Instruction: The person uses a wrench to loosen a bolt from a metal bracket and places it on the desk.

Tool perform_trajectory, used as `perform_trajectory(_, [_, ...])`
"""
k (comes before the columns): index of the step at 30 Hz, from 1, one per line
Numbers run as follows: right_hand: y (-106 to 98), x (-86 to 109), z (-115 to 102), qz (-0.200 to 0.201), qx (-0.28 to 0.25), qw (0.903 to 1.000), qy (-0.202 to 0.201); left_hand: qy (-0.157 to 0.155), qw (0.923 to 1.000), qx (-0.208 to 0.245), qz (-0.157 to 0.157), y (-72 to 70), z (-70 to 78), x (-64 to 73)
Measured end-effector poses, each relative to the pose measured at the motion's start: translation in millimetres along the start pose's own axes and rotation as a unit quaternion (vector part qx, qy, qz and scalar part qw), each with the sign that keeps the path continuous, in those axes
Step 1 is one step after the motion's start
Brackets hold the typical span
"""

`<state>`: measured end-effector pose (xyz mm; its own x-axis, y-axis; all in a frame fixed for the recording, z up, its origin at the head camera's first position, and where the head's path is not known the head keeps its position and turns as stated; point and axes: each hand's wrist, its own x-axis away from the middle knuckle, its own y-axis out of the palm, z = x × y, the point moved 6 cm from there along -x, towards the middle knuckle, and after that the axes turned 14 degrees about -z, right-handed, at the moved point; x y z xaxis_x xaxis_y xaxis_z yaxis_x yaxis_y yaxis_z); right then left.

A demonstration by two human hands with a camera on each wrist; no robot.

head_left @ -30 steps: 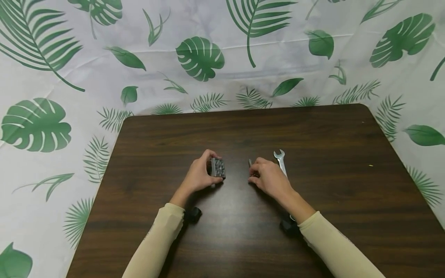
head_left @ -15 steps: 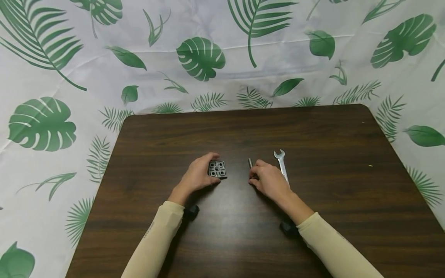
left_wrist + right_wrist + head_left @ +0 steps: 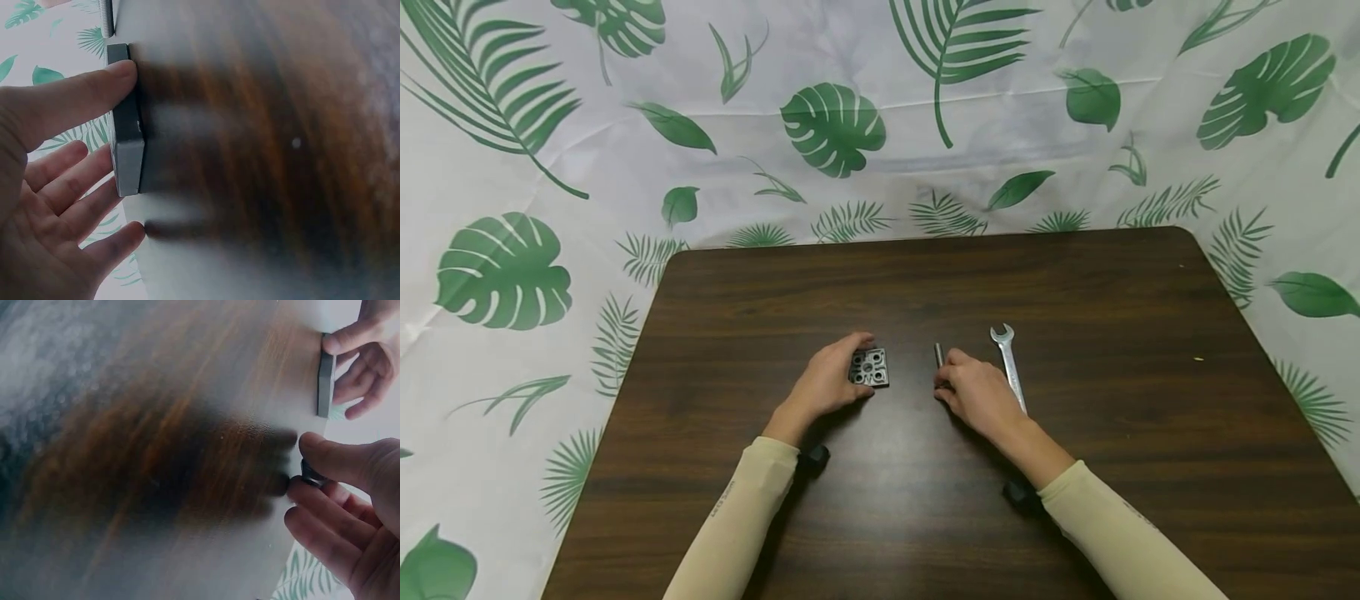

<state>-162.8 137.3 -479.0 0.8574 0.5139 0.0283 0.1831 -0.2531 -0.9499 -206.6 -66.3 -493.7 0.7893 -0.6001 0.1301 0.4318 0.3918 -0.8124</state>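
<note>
My left hand (image 3: 820, 382) holds a square grey metal plate (image 3: 870, 367) by its edges, thumb on the near side and fingers on the far side. The plate lies flat on the table, its face with several round holes turned up. In the left wrist view the thumb presses the dark edge of the plate (image 3: 128, 165). To the right, my right hand (image 3: 979, 390) pinches a metal bolt (image 3: 938, 353) low over the table, its shank pointing away. Thread shows on the bolt (image 3: 106, 17) in the left wrist view; in the right wrist view its dark head (image 3: 310, 473) is mostly hidden by fingers.
An open-ended wrench (image 3: 1009, 362) lies just right of the right hand, its lower end hidden behind the wrist. The dark wooden table (image 3: 880, 517) ends at a leaf-printed cloth (image 3: 737, 150) at the back.
The plate, held tilted up a second ago, has come down flat on the table in my left hand. The right hand has stayed nearly in place, and more of the bolt shows.
</note>
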Motion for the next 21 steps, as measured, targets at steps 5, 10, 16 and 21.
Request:
perform_trajectory(5, [0.1, -1.9, -1.7, -0.016, 0.037, 0.9992, 0.007, 0.008, 0.9999, 0.007, -0.004, 0.5, -1.5, -1.6])
perform_trajectory(10, [1.6, -3.2, -1.7, -0.021, 0.061, 0.9979, 0.01, 0.029, 0.9992, 0.025, -0.009, 0.2, -4.5, -1.2])
perform_trajectory(16, [3.6, -0.6, 1.1, -0.038, 0.062, 0.9972, 0.021, 0.02, 0.9984, 0.051, -0.011, -6.4, -12.5, 4.8])
perform_trajectory(21, [-1.3, 1.2, 4.4, -0.056, 0.057, 0.9965, 0.027, 0.0, 0.9993, 0.027, 0.025, -28.0, -24.7, 12.3])
